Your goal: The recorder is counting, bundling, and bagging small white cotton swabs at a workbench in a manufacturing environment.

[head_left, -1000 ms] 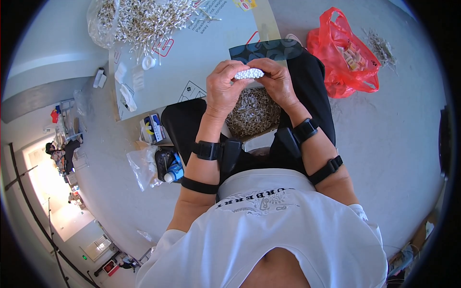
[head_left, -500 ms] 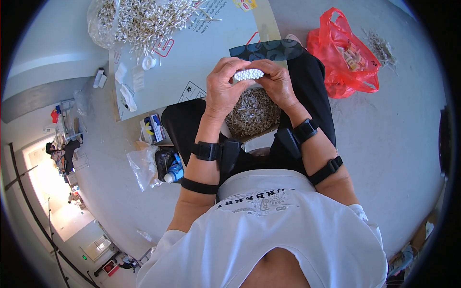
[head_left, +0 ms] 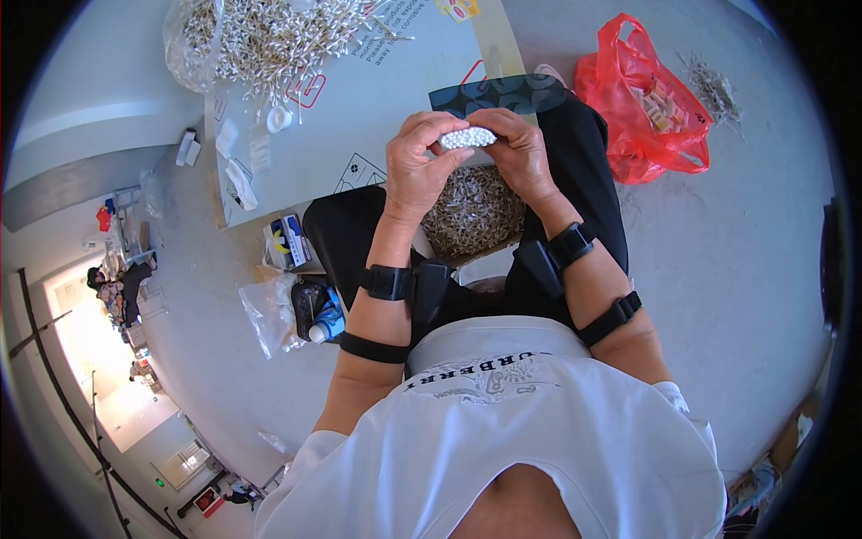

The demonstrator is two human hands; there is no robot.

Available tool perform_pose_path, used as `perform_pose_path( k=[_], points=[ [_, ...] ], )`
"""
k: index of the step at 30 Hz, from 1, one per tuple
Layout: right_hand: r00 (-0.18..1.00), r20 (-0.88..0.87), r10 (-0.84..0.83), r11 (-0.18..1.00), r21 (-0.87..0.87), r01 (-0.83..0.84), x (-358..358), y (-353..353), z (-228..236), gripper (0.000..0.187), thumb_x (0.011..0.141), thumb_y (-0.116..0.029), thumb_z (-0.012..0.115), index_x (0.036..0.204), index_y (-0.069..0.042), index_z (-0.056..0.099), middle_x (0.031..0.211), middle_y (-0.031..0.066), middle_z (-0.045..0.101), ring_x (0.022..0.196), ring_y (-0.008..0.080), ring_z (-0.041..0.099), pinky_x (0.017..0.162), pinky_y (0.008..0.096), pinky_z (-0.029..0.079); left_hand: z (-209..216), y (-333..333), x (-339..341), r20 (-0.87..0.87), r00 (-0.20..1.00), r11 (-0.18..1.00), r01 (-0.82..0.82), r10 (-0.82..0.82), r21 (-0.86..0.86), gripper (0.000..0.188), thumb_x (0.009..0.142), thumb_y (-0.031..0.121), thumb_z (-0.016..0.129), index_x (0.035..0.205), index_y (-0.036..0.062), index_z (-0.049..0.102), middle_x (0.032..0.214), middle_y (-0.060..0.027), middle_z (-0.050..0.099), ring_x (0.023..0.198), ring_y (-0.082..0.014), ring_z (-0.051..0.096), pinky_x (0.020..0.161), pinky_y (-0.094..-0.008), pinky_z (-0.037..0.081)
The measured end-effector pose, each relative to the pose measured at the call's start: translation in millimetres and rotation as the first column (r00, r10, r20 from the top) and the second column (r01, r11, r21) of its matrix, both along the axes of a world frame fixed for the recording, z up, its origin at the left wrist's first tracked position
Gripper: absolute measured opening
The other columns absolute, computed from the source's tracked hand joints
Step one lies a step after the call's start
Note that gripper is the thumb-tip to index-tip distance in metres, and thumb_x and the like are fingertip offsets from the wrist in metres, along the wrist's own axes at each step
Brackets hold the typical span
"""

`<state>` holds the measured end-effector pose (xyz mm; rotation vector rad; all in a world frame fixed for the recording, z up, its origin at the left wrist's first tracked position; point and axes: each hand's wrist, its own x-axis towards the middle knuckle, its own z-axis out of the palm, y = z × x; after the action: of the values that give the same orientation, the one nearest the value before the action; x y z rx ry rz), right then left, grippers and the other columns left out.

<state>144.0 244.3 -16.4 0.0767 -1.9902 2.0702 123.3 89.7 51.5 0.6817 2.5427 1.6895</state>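
Note:
Between my two hands is a packed bundle of cotton swabs [head_left: 468, 137], its round white tips facing up toward me. My left hand [head_left: 417, 162] grips the bundle's left end, thumb below and fingers above. At its right end my right hand [head_left: 519, 154] pinches it the same way. Whether a bag or wrapper surrounds the swabs I cannot make out. Below the hands, between my knees, a box of loose cotton swabs [head_left: 473, 213] sits in my lap. A dark translucent sheet [head_left: 498, 94] with round shapes lies just beyond my hands.
A large heap of swabs [head_left: 278, 45] spills from a clear bag on the pale board [head_left: 314, 144]. A red plastic bag [head_left: 637, 108] with small packs stands right, beside scattered swabs [head_left: 712, 88]. Left of my knee are a small box [head_left: 289, 241] and a blue bottle [head_left: 327, 325].
The swab bundle has shifted very slightly to the right, both hands still on it. Nothing else near the hands has visibly moved.

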Motion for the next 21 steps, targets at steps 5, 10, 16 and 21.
perform_pose_path(
  k=[5,10,16,21],
  points=[
    [0.999,-0.013,-0.050,0.998,0.035,0.050,-0.2,0.3,2.6,0.028,0.075,0.011,0.066,0.099,-0.004,0.072,0.098,0.0093,0.069,0.093,0.0222,0.067,0.080,0.0296,0.052,-1.4,3.8,-1.1,-0.020,1.000,1.000,-0.008,0.008,0.025,0.034,0.065,-0.005,0.078,0.096,0.0055,0.071,0.102,-0.0067,0.067,0.093,-0.0181,0.063,0.077,-0.0287,0.053],
    [0.988,-0.033,-0.150,0.987,0.059,0.152,-1.1,1.3,3.0,0.030,0.076,0.010,0.066,0.100,-0.006,0.072,0.101,0.0101,0.068,0.096,0.0225,0.067,0.082,0.0301,0.052,-0.7,8.7,-1.1,-0.101,0.995,0.999,0.024,-0.026,-0.026,0.035,0.066,-0.006,0.076,0.099,0.0039,0.071,0.105,-0.0071,0.067,0.103,-0.0176,0.062,0.092,-0.0304,0.050],
    [0.991,-0.006,-0.136,0.990,0.027,0.136,-1.5,1.1,3.1,0.029,0.075,0.009,0.068,0.100,-0.005,0.072,0.102,0.0090,0.068,0.096,0.0211,0.066,0.081,0.0294,0.052,1.3,13.6,-1.3,-0.086,0.996,0.998,0.014,-0.019,-0.059,0.035,0.066,-0.005,0.077,0.100,0.0049,0.071,0.106,-0.0068,0.067,0.109,-0.0201,0.061,0.096,-0.0330,0.048],
    [0.996,0.004,-0.094,0.996,0.013,0.094,0.2,1.9,5.8,0.028,0.075,0.010,0.069,0.099,-0.002,0.070,0.101,0.0087,0.068,0.093,0.0205,0.066,0.079,0.0283,0.052,2.2,14.4,-0.4,-0.177,0.984,0.992,0.011,-0.032,-0.122,0.035,0.069,-0.002,0.077,0.102,0.0051,0.070,0.104,-0.0066,0.068,0.106,-0.0210,0.062,0.094,-0.0327,0.049]
  ],
)
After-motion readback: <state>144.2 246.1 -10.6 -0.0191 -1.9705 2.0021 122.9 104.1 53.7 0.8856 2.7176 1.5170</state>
